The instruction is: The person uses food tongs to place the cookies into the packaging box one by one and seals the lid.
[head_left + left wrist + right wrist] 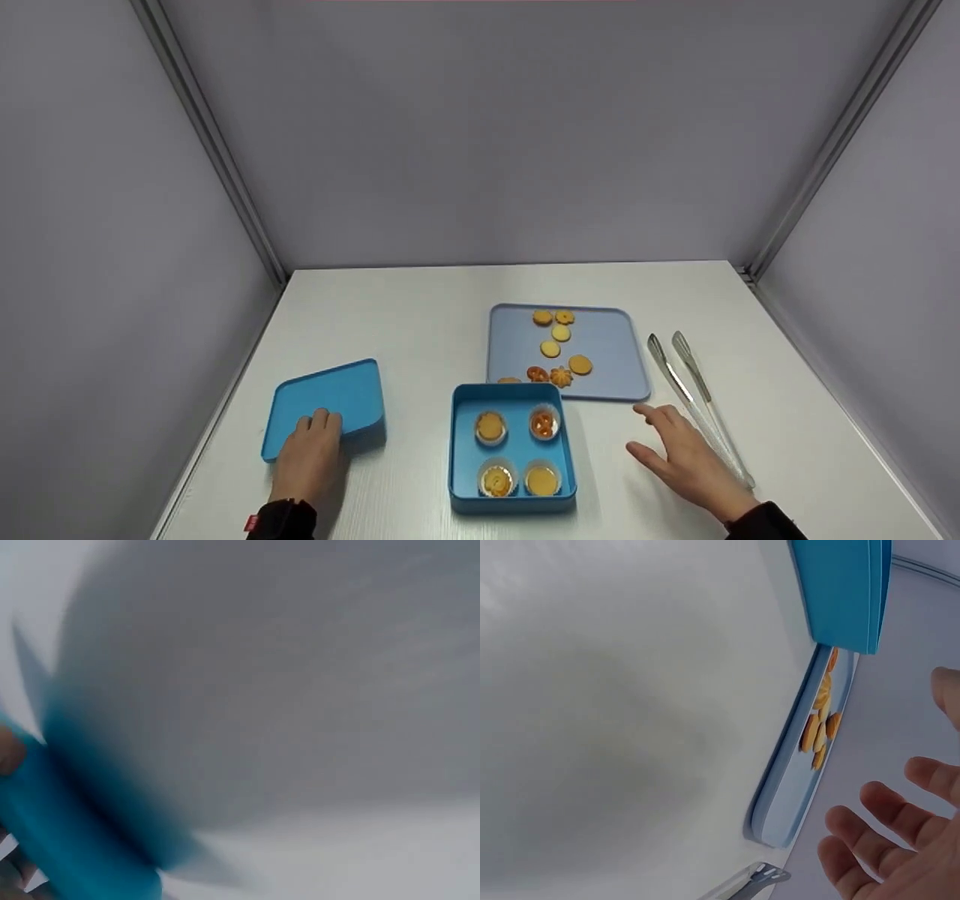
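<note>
My left hand [309, 459] grips the near edge of a blue box lid [334, 397] at the left of the table. In the left wrist view the lid [82, 825] has a fingertip on one side and more fingers on the other. Its far edge is tilted in the head view. My right hand [686, 457] hovers with spread fingers beside the metal tongs [705, 405], holding nothing. Between the hands stands a blue box [514, 506] containing several paper cups with cookies, among them a round cookie [491, 426] and a pretzel-like one [544, 423].
Behind the box lies a pale blue tray [607, 337] bearing several cookies, its near left corner hidden by the box. The tongs lie to the tray's right, with their tips away from me. Grey panels [480, 150] enclose the white table [405, 307] at back and sides.
</note>
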### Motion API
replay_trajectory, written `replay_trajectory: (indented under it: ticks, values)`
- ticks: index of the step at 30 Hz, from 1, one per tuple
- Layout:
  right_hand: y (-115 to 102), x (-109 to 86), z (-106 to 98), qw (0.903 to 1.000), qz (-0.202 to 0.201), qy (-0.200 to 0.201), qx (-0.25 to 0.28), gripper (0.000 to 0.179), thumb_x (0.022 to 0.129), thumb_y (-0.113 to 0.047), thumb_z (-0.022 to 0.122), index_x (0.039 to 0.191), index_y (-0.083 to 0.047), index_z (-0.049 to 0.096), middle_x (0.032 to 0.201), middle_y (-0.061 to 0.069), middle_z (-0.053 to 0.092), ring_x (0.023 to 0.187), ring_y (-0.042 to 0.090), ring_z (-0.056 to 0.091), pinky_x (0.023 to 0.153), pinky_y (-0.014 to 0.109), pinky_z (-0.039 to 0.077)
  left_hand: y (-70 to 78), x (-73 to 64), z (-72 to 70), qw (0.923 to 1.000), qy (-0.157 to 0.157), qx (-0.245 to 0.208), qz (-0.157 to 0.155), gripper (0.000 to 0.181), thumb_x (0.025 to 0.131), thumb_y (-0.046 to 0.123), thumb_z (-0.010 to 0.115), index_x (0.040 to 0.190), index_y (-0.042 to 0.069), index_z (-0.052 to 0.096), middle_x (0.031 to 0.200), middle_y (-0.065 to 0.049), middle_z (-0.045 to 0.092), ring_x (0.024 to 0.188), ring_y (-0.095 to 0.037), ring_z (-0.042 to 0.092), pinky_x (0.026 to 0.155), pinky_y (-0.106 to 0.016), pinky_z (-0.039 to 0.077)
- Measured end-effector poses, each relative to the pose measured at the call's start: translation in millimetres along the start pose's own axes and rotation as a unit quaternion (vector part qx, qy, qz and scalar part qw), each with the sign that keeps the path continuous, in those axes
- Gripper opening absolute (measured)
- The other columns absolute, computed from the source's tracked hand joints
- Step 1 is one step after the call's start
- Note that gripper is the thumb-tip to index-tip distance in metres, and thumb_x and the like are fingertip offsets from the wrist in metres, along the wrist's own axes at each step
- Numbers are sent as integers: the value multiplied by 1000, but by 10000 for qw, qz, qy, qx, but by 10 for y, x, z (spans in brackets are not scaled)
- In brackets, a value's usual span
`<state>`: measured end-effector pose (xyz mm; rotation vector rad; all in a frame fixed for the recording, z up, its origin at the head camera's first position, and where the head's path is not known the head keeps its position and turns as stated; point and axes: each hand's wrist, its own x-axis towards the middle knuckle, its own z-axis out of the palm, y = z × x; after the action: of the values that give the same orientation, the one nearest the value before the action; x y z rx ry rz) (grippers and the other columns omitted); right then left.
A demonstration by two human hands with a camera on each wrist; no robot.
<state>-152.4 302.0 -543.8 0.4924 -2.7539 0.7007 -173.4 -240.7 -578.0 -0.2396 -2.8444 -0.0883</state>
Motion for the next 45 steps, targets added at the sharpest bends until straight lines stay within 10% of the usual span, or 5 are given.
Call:
replay_trajectory:
  ticks: [9, 22, 29, 36, 45]
  values:
    - [-218, 5, 57, 9890, 480, -982, 996, 51, 102, -39, 62, 143, -9, 52, 114, 0, 57, 104, 27, 60, 85, 39, 54, 187, -16, -464, 9703, 1898, -1455, -361, 28, 86, -10, 70, 108, -4, 55, 87, -26, 72, 66, -39, 72, 51, -49, 58]
    - [-388, 120, 179, 9661, 606, -1558, 1969, 56, 105, -39, 57, 145, -2, 48, 112, 7, 60, 100, 16, 61, 83, 29, 54, 689, 138, -1025, 8760, 2614, -3909, -1073, 19, 94, -2, 66, 106, -4, 51, 100, -31, 70, 91, -51, 72, 72, -68, 56]
    - [-430, 154, 193, 9551, 648, -1673, 2360, 54, 106, -38, 55, 145, -1, 47, 109, 4, 62, 100, 14, 64, 84, 28, 53, 906, 190, -1209, 8247, 2318, -5012, -1220, 26, 98, 7, 67, 114, -4, 51, 112, -30, 71, 99, -46, 72, 83, -69, 54]
    - [-485, 188, 180, 9268, 1040, -1920, 3055, 54, 108, -37, 51, 149, -3, 43, 119, 13, 63, 108, 27, 63, 88, 29, 52, 1136, 218, -1267, 7419, 1276, -6364, -1682, 35, 102, 22, 64, 124, 1, 45, 130, -30, 63, 118, -44, 65, 99, -74, 43]
    - [-605, 302, 161, 8694, 1434, -2017, 4276, 58, 110, -37, 46, 151, 3, 36, 124, 22, 61, 116, 34, 66, 94, 36, 57, 1372, 227, -1083, 6889, -32, -7032, -1760, 50, 101, 38, 64, 129, 5, 40, 135, -26, 63, 126, -40, 61, 103, -68, 44]
